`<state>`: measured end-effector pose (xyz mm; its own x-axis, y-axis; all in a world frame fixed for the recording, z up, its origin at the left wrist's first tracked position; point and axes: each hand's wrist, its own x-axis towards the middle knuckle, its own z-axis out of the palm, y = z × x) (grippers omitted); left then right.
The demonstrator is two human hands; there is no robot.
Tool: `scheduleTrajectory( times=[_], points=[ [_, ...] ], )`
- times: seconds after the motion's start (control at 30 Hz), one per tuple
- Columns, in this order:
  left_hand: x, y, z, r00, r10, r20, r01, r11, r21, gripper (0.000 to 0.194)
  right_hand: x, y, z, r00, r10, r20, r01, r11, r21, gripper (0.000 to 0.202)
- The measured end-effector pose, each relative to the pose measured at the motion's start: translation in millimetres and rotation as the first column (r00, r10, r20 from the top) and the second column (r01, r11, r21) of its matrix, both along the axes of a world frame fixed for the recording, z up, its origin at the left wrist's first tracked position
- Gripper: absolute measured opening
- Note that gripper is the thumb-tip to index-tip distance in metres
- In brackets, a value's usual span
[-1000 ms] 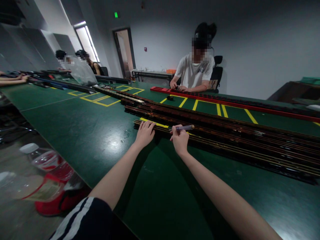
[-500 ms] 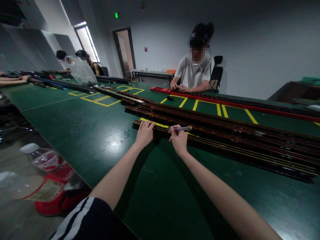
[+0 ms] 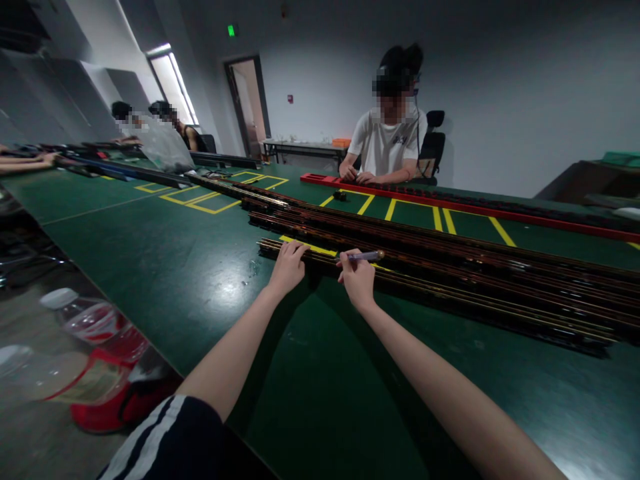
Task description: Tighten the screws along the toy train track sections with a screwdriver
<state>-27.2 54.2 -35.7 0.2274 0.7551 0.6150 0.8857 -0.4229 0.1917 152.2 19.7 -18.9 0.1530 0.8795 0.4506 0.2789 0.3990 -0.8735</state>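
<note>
My left hand is closed over the left end of the nearest long dark strip, which has thin gold-coloured lines along it. My right hand pinches a slim pen-like tool with a greyish-purple shaft and a brownish rounded end. The tool lies nearly level, pointing left above the strip; whether its tip touches is hidden by my fingers. Right behind lie several more long dark strips with reddish and gold glints, side by side.
Yellow tape lines mark the green table. Across it a person in a white shirt works at a long red tray. A small black part lies between. Plastic bottles stand beyond the table's left edge.
The nearest strip has slid a little to the left under my hands. My hands and the pen-like tool stay almost in place.
</note>
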Motion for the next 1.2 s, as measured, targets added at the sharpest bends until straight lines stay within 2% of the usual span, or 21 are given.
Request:
scheduleTrajectory(
  times=[0.1, 0.17, 0.47, 1.2],
  points=[
    [2.1, -1.6, 1.0, 0.996, -0.081, -0.028, 0.080, 0.996, -0.035, 0.042, 0.1, 0.4, -0.8, 1.000, 0.003, -0.002, -0.003, 1.000, 0.000, 0.028],
    [3.7, -3.2, 2.0, 0.994, -0.094, -0.054, 0.091, 0.994, -0.060, 0.042, 0.0, 0.5, -1.0, 1.000, 0.004, -0.008, -0.004, 1.000, -0.003, 0.028],
    [5.6, -3.8, 2.5, 0.993, -0.037, -0.115, 0.030, 0.997, -0.069, 0.037, -0.3, -0.3, 1.5, 1.000, 0.002, -0.017, -0.002, 1.000, -0.004, 0.028],
    [12.3, -8.0, 4.0, 0.991, 0.037, -0.126, -0.042, 0.998, -0.037, 0.030, 0.3, 0.6, -0.7, 1.000, -0.001, -0.007, 0.001, 1.000, -0.010, 0.028]
  ],
)
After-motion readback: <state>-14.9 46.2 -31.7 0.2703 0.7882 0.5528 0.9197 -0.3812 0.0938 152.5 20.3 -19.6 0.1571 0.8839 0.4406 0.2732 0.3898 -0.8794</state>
